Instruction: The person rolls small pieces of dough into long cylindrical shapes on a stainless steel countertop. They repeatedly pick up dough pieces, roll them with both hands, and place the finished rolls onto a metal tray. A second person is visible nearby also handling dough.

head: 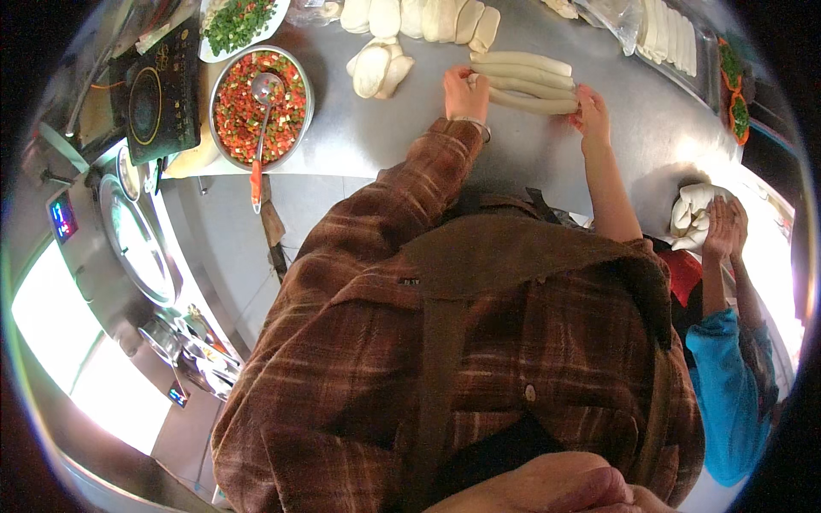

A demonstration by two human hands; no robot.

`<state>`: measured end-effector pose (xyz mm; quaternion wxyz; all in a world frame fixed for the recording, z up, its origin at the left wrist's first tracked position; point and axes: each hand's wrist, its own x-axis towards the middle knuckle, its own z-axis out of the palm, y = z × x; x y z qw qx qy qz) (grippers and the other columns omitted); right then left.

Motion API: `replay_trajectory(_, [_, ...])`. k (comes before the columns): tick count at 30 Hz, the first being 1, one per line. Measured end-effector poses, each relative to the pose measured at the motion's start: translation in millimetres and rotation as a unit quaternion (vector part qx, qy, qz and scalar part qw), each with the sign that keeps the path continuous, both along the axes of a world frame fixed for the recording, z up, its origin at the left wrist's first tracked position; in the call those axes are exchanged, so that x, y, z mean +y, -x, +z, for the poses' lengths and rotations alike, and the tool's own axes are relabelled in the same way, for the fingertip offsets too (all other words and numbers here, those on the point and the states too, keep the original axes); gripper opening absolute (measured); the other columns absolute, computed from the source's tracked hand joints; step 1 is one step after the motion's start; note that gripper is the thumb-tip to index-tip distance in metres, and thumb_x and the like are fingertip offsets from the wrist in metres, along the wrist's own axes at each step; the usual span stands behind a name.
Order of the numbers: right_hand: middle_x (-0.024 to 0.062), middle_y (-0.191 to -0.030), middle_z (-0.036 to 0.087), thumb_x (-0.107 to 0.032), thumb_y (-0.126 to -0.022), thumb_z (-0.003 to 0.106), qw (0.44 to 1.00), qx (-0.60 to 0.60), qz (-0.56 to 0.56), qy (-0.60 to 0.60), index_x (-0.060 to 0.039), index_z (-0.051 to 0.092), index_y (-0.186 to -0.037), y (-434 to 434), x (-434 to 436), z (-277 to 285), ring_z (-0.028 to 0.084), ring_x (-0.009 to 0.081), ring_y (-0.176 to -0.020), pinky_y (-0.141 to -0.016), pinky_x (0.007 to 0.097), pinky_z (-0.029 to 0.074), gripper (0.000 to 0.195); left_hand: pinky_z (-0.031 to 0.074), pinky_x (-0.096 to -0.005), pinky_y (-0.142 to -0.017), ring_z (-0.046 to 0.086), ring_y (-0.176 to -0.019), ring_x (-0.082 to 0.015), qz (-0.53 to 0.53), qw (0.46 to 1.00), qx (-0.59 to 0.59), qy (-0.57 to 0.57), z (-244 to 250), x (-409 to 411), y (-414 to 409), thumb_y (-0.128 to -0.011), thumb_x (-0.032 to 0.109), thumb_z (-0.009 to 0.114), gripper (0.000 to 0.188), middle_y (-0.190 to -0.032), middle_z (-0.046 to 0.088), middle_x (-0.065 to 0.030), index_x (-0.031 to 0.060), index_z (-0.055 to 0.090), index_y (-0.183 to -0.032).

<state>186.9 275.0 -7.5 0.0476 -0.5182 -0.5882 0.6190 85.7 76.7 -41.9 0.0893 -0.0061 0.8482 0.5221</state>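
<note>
Several long pale dough strips (523,69) lie side by side on the steel table before me. My left hand (467,93) is at their left ends, its fingers closed around the end of the nearest strip (533,102). At the other end of that strip, my right hand (593,112) pinches it between thumb and fingers. The nearest strip sags slightly between both hands. A small pile of flat oval dough pieces (378,67) rests to the left of my left hand. Beyond it, more dough pieces (417,19) overlap in a row.
A steel bowl (308,96) of diced vegetables holds a ladle (262,128). Behind it are a plate of chopped greens (240,25) and a black induction cooker (163,96). A tray (702,86) with dough strips stands far right. A co-worker's hands (725,221) press dough (689,215).
</note>
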Motion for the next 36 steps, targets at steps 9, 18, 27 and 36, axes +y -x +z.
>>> replay_trajectory(9, [0.0098, -0.097, 0.062, -0.042, -0.081, 0.067, 0.982, -0.068, 0.090, -0.150, -0.0112, 0.060, -0.112, 24, 9, -39, 0.062, 0.0215, -0.079, -0.068, 0.0347, 0.050, 0.044, 0.047, -0.0410, -0.077, 0.060, -0.083, -0.0316, 0.016, 0.989, -0.145, -0.025, 29, 21, 16, -0.081, 0.034, 0.062, 0.039, -0.093, 0.063, -0.0153, 0.0024, 0.057, -0.101])
replay_trajectory(18, [0.0102, -0.104, 0.063, -0.043, -0.079, 0.067, 0.964, -0.095, 0.078, -0.234, -0.0126, 0.060, -0.111, 45, -9, -13, 0.061, 0.0272, -0.098, -0.084, 0.0382, 0.046, 0.044, 0.045, -0.0379, -0.084, 0.056, -0.097, -0.0284, 0.082, 0.989, -0.124, -0.002, 34, 39, 14, -0.083, 0.044, 0.065, 0.055, -0.105, 0.057, -0.0178, -0.0019, 0.050, -0.110])
replay_trajectory(27, [0.0114, -0.088, 0.064, -0.034, -0.081, 0.068, 0.972, 0.037, 0.170, -0.159, -0.0090, 0.059, -0.109, 30, 9, -8, 0.062, 0.0249, -0.082, -0.075, 0.0353, 0.048, 0.038, 0.043, -0.0351, -0.083, 0.052, -0.088, -0.0225, 0.031, 0.997, -0.068, 0.030, 27, 27, 11, -0.084, 0.034, 0.065, 0.051, -0.099, 0.055, -0.0111, -0.0031, 0.051, -0.117])
replay_trajectory(36, [-0.0001, -0.081, 0.059, -0.020, -0.087, 0.066, 0.969, 0.219, -0.085, -0.070, -0.0020, 0.058, -0.103, -25, 117, 33, 0.053, 0.0078, -0.072, -0.068, 0.0230, 0.045, 0.025, 0.045, -0.0270, -0.074, 0.052, -0.083, -0.0140, -0.156, 0.986, 0.024, -0.058, 114, 158, 42, -0.082, 0.022, 0.069, 0.037, -0.096, 0.059, -0.0048, 0.0025, 0.059, -0.111])
